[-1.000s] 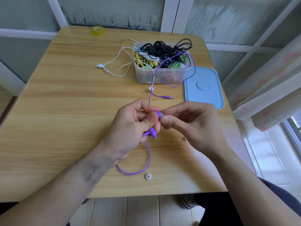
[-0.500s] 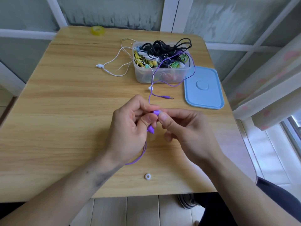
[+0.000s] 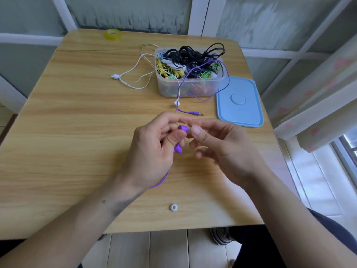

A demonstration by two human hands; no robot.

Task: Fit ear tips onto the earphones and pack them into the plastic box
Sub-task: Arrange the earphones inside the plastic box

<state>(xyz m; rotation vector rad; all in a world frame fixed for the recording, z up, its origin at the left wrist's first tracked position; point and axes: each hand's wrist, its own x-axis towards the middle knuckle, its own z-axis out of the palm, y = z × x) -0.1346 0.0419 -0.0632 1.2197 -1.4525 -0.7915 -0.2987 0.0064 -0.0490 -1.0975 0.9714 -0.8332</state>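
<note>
Purple plastic earbud (image 3: 182, 128) is pinched in left hand (image 3: 152, 151), above wooden surface (image 3: 77, 132). Right hand (image 3: 222, 146) grip is released, fingers loosely curled beside it. White ring-shaped ear tip (image 3: 173, 207) lies near edge; likely fetched next, pressed on squarely.
</note>
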